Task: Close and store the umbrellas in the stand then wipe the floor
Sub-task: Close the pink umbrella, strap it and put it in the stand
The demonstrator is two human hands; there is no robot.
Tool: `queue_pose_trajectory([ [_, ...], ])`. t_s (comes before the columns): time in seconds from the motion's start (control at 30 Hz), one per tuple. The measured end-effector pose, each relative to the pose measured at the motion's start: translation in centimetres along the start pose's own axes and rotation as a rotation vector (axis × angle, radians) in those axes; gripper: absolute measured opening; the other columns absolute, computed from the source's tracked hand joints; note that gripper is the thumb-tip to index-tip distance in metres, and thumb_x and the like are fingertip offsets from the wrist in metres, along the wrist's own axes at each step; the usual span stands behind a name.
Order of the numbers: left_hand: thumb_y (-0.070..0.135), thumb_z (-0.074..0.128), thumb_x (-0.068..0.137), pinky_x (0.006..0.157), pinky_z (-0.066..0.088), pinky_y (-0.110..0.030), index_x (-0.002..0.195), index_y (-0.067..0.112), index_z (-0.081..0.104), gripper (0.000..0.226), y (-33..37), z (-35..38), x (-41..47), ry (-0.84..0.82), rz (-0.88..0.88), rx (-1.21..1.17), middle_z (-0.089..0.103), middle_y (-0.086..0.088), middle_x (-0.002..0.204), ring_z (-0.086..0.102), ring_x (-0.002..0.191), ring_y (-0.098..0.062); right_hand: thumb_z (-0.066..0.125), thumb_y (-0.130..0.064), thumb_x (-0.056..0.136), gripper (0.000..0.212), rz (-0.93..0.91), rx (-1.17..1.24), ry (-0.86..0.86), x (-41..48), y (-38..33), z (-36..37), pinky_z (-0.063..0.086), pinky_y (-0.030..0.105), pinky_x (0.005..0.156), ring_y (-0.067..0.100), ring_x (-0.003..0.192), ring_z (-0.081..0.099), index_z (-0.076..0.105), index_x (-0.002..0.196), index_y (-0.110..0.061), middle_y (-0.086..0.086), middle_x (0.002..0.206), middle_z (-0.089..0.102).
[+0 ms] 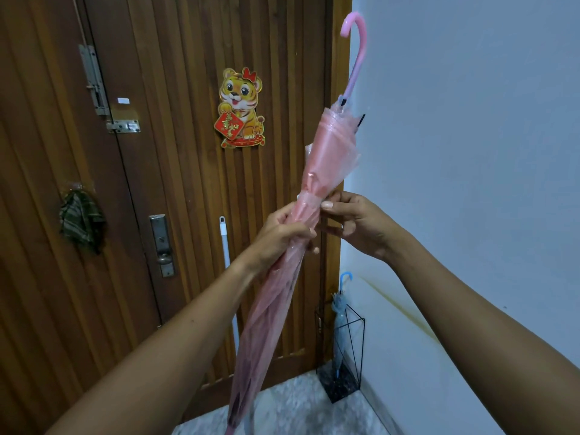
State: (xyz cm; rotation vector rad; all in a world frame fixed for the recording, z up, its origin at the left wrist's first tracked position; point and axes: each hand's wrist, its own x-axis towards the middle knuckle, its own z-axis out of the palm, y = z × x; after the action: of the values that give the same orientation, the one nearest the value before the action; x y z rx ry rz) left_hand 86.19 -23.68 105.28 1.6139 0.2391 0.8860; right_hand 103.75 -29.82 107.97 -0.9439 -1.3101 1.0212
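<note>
A closed pink translucent umbrella (329, 152) slants up in front of me, its hooked pink handle at the top right and its tip down near the bottom edge. My left hand (284, 229) grips the folded canopy at mid-length. My right hand (354, 221) pinches the tie strap around the canopy, just right of the left hand. A black wire umbrella stand (353, 350) sits on the floor in the corner, with a closed blue umbrella (340, 312) standing in it.
A brown wooden door (175, 152) fills the left, bearing a tiger decoration (241, 108), a lock (161, 244) and a hanging striped cloth (82, 221). A white pole (226, 252) leans against the door. White wall (470, 136) at right; speckled floor (292, 406) below.
</note>
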Motion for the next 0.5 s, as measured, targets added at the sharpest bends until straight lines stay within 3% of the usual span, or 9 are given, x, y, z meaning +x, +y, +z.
queue_pose_trajectory([
  [0.07,0.006,0.063,0.085,0.078,0.057,-0.035,0.108,0.006,0.065,0.024,0.3,-0.5,-0.1,-0.038,-0.027,0.018,0.068,-0.009,0.086,0.066,0.082,-0.029,0.070,-0.011,0.090,0.010,-0.027,-0.002,-0.012,0.0,-0.1,0.0,0.054,0.043,0.098,0.027,0.099,0.068,0.062,0.086,-0.007,0.014,0.101,0.068],
  [0.13,0.017,0.066,0.090,0.075,0.055,-0.033,0.112,0.005,0.064,0.025,0.5,-1.2,-0.3,-0.054,-0.097,0.088,0.068,-0.009,0.092,0.066,0.081,-0.023,0.072,-0.011,0.090,0.014,-0.070,-0.154,0.082,-0.1,-0.5,0.2,0.056,0.033,0.088,0.018,0.092,0.070,0.064,0.078,-0.011,0.009,0.093,0.071],
  [0.23,0.026,0.070,0.091,0.077,0.056,-0.032,0.122,0.013,0.062,0.035,-0.2,-1.3,-0.6,0.111,-0.107,0.199,0.072,-0.006,0.104,0.070,0.089,-0.021,0.075,-0.013,0.089,0.019,-0.127,-0.352,0.269,-0.1,-0.5,1.0,0.048,0.022,0.075,0.004,0.076,0.067,0.066,0.072,-0.016,-0.004,0.079,0.071],
  [0.37,0.031,0.058,0.099,0.090,0.057,-0.039,0.120,0.015,0.061,0.026,-1.7,0.4,-0.6,0.310,0.033,0.235,0.072,-0.007,0.111,0.069,0.104,-0.022,0.075,-0.011,0.087,0.015,-0.149,-0.410,0.421,0.4,0.0,2.1,0.054,0.027,0.082,0.014,0.085,0.071,0.071,0.072,-0.011,0.006,0.079,0.073],
  [0.5,0.032,0.040,0.106,0.092,0.053,-0.041,0.110,0.024,0.062,0.024,-1.4,1.6,0.0,0.429,0.098,0.331,0.068,-0.005,0.105,0.065,0.101,-0.021,0.073,-0.014,0.087,0.012,-0.095,-0.476,0.403,0.7,-1.0,2.4,0.059,0.030,0.082,0.020,0.091,0.072,0.076,0.076,-0.010,0.008,0.086,0.075],
])
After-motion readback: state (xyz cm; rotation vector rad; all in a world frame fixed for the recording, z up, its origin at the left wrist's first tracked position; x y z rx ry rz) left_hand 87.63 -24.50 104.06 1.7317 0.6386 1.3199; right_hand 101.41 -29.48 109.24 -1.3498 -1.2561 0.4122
